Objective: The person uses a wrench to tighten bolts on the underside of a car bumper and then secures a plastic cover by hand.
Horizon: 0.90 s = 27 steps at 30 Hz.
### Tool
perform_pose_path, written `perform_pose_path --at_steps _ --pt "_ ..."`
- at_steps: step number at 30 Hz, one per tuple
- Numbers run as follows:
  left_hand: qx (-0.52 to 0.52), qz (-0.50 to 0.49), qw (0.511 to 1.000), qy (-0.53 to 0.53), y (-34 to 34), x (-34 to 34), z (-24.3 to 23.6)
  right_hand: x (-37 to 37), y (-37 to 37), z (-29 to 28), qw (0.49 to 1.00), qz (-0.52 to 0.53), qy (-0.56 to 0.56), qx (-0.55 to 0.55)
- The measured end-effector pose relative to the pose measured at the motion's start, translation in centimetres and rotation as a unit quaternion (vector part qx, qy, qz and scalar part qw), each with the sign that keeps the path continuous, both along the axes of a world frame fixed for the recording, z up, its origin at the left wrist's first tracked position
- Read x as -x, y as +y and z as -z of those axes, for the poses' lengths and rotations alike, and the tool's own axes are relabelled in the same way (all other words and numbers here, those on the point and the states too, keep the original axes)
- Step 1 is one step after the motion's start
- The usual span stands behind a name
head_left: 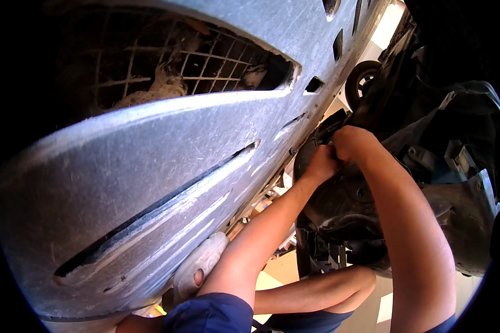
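My left hand (320,161) and my right hand (351,142) meet close together at the upper edge of a dark, curved vehicle part (344,205). Both hands look closed, with the fingers curled inward. Whatever they grip is small or hidden behind the knuckles, so I cannot make it out. My right wrist bends over from above, while my left arm reaches up from below. Just left of my left hand runs the edge of a large, scuffed grey metal panel (150,172) with long slots and holes.
A wide opening in the panel shows a dirty wire mesh (205,69). Dark vehicle parts (422,122) crowd the right, with a jagged-edged piece (483,188) there. A wheel (363,83) stands beyond. Below are a bent bare knee (358,283) and a pale, holed covering (205,258).
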<state>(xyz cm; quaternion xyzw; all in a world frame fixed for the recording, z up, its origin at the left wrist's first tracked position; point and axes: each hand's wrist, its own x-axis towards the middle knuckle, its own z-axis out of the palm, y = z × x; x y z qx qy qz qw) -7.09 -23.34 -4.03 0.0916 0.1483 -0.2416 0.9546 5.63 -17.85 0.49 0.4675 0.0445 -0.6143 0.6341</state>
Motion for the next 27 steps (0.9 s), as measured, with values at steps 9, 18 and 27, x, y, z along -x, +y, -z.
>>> perform_pose_path --at_steps 9,18,27 --pt "0.081 -0.023 0.996 0.012 -0.2 0.1 -0.4 -0.3 0.5 0.1 0.999 0.006 -0.037 0.028" --pt "0.179 -0.043 0.983 -0.025 -2.6 -0.3 0.9 0.4 0.5 -0.8 0.998 -0.029 -0.049 -0.016" --pt "0.017 -0.008 1.0 -0.025 0.3 -0.2 0.0 0.5 1.6 0.7 0.997 0.003 -0.06 -0.05"
